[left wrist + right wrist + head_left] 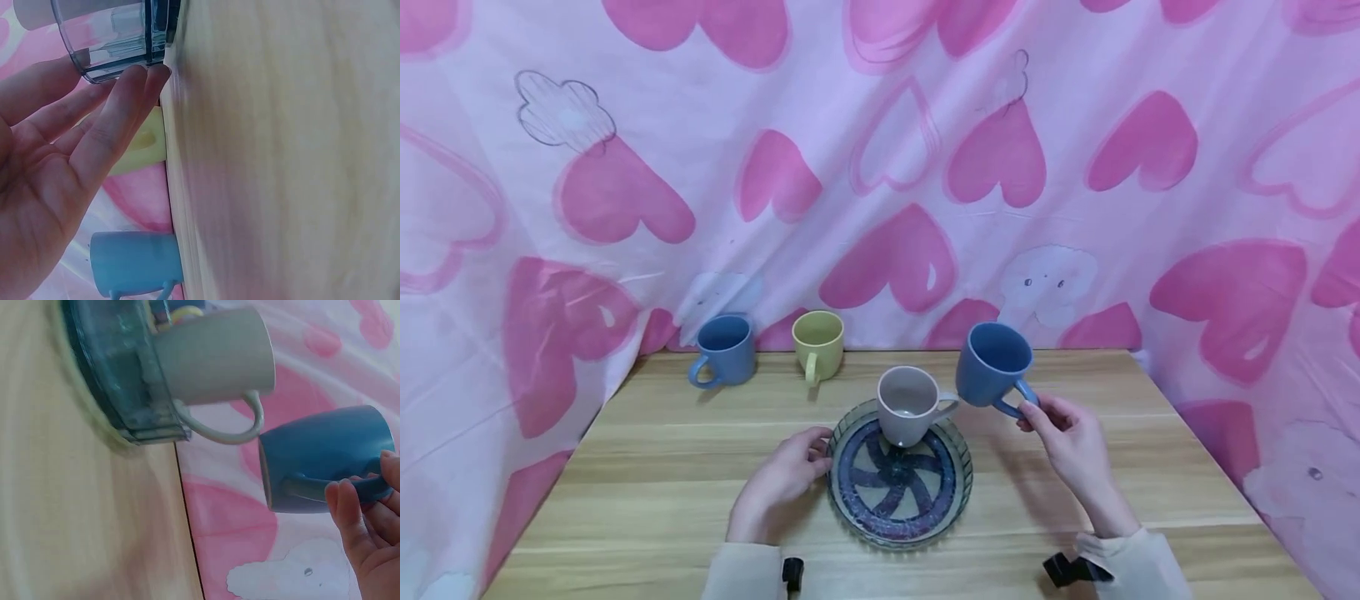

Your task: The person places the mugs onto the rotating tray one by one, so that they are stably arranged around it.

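My right hand [1071, 437] pinches the handle of a blue mug [988, 371] and holds it above the table, right of a glass dish. In the right wrist view the raised blue mug [325, 462] is tilted, its base toward the table. A pale grey-pink mug [904, 412] stands in the round glass dish [859, 527], toward its far side, handle pointing right. A dark blue swirl pattern covers the dish's bottom. At the dish's left side my left hand [782, 475] rests its fingertips against the wall; the left wrist view shows those fingers [119, 106] loosely extended.
Another blue mug [730, 354] and a yellow mug [820, 342] stand at the back left of the wooden table [647, 467]. Behind the table's far edge hangs a pink heart-patterned cloth [887, 250].
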`<state>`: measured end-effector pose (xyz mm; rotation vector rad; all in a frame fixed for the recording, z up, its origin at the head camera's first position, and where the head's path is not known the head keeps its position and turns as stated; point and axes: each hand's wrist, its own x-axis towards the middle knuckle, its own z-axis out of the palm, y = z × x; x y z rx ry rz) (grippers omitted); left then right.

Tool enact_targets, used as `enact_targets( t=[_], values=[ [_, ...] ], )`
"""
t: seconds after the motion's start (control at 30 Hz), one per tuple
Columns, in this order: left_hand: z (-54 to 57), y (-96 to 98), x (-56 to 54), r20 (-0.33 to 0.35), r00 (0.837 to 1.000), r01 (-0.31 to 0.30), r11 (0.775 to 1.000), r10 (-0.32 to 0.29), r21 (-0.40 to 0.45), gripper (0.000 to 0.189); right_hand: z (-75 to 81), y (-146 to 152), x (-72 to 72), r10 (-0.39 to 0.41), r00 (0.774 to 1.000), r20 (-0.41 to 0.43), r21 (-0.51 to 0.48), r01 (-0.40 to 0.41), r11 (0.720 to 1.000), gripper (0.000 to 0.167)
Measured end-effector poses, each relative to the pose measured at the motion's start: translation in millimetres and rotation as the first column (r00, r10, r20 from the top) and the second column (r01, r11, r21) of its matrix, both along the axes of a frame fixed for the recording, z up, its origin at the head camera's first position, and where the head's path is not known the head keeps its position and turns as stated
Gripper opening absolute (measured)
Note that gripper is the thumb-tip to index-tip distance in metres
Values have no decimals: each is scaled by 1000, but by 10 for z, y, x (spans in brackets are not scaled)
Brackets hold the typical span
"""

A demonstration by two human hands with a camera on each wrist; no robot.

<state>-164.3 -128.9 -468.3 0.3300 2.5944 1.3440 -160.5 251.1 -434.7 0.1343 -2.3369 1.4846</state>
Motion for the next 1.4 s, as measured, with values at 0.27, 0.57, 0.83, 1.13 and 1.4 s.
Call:
enact_targets(
  t=[0.27, 0.57, 0.83, 1.13, 1.4],
  values=[
    [-17, 45, -10, 34, 999, 12, 1000, -12, 15, 42, 37, 61, 392, -9, 1000, -9, -51, 9, 999, 18],
    [5, 48, -22, 42, 999, -5, 999, 3, 36, 41, -60, -68, 548, 72, 997, -25, -79, -73, 994, 11],
    [26, 45, -14, 49, 999, -13, 999, 11, 33, 43, -188, -182, 570, 165, 985, 51, -65, -162, 985, 9],
    [8, 23, 4, 68, 998, -17, 998, 13, 56, 55, -282, -269, 593, 214, 972, 97, -85, -206, 975, 12],
    [-26, 9, -17, 58, 998, -7, 1000, 6, 17, 57, -326, -348, 635, 227, 954, 196, -73, -217, 973, 19]
  ],
)
